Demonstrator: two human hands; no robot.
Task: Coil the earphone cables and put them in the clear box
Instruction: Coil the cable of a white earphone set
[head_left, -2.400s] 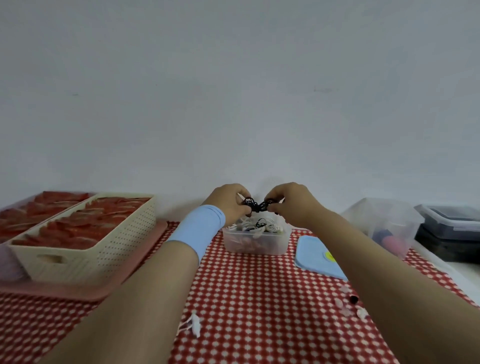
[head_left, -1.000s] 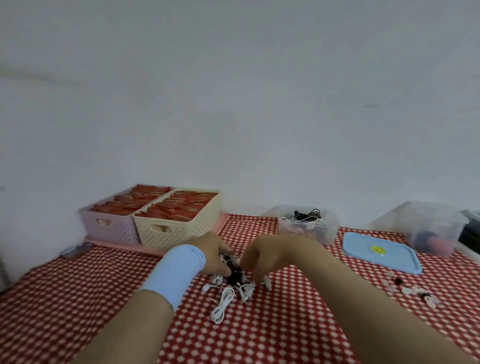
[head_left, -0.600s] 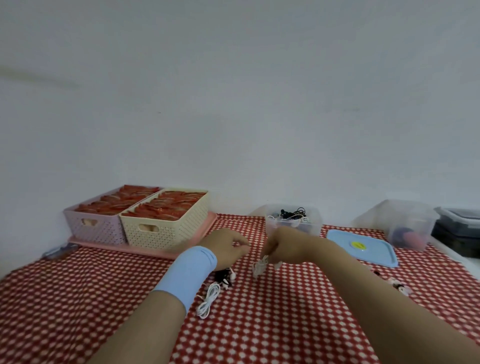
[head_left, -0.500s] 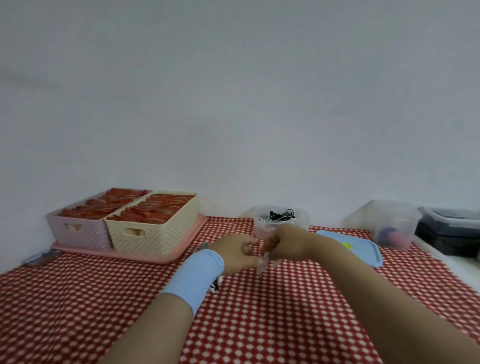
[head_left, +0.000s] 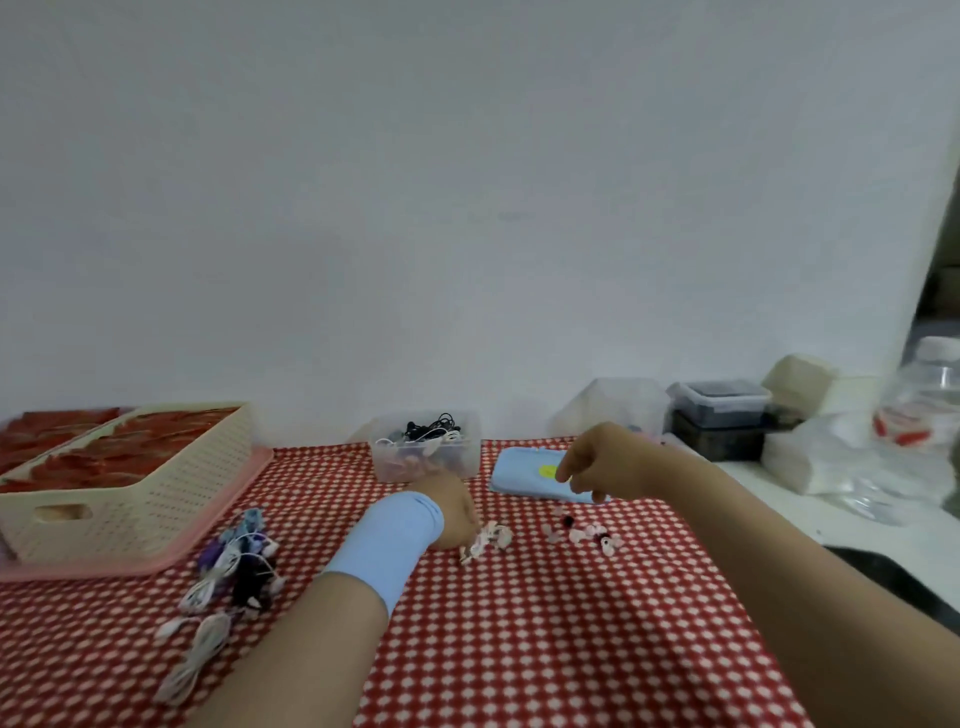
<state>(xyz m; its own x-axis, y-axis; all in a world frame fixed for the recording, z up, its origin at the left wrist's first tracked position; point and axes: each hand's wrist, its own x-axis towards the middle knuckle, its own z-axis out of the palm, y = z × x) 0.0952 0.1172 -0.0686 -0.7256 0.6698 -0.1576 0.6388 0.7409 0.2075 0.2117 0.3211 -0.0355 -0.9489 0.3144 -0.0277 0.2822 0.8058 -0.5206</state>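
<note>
The left hand (head_left: 451, 512) turns its back to the camera, so its fingertips are hidden and it cannot be told whether they pinch or merely touch the small white earphone bundle (head_left: 488, 539). The blurred right hand (head_left: 608, 462) covers a corner of the flat blue plastic lid (head_left: 524, 473), and whether its curled fingers hold anything is unclear. The cream perforated plastic basket (head_left: 145, 493) is cut by the left edge, the clear plastic bottle (head_left: 932, 389) by the right, and the pink, white and black bits (head_left: 582, 532) near the lid are too small to name.
</note>
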